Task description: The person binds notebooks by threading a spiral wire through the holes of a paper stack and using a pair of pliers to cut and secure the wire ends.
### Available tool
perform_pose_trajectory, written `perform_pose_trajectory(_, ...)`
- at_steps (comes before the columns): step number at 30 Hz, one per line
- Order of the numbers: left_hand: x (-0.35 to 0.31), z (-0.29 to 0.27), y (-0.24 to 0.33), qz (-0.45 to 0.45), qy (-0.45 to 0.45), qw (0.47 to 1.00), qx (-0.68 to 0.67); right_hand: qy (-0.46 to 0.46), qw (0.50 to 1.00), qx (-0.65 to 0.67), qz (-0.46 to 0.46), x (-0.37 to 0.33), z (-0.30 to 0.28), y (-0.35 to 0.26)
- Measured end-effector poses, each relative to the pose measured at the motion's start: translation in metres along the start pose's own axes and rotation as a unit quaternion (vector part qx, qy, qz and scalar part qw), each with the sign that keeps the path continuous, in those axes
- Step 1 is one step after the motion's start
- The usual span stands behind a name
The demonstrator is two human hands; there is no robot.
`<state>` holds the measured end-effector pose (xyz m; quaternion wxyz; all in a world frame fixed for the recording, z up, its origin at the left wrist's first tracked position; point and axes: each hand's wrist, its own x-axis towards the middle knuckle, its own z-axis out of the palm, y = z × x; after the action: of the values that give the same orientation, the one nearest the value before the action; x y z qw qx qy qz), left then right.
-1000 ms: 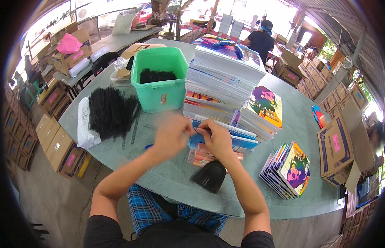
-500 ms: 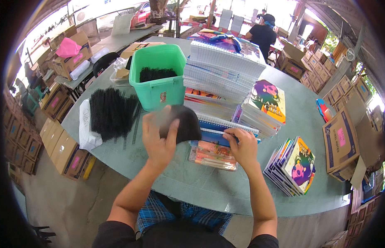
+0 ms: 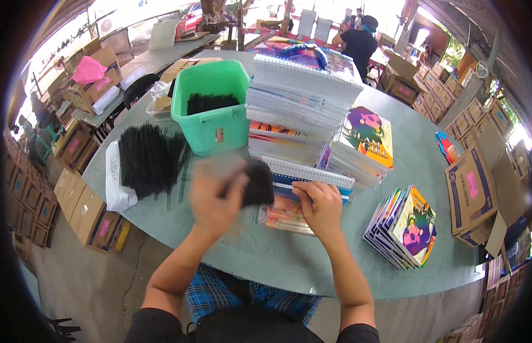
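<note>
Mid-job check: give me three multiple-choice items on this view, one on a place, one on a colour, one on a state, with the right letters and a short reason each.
1. Where does the loose heap of black plastic binding combs lie?
A. left of the green plastic tub
B. on the fanned stack of colourful notebooks
C. on the floor

2. What colour is the plastic tub?
A. red
B. green
C. white

3. What is the left hand doing?
A. resting flat and empty on the table
B. holding a dark, motion-blurred object
C. reaching into the tub

Answers: 1 A, the heap sits on the grey-green round table just left of the tub. 2 B, its walls are plainly green. 3 B, a dark object is at its fingers, while the right hand rests on the white spiral-bound notebook.
</note>
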<state>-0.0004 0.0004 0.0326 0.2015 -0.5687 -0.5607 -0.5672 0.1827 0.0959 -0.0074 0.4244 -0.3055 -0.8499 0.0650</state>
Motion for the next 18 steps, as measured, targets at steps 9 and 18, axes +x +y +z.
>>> perform_pose_trajectory(9,-0.011,0.016,0.002,-0.038,-0.124,0.990,-0.048,-0.009,1.000,-0.007,0.005,-0.003,-0.007,-0.006)
perform_pose_trajectory(18,-0.016,0.036,-0.004,-0.033,-0.230,0.970,-0.075,-0.120,0.897,0.337,0.260,-0.017,-0.049,0.056)
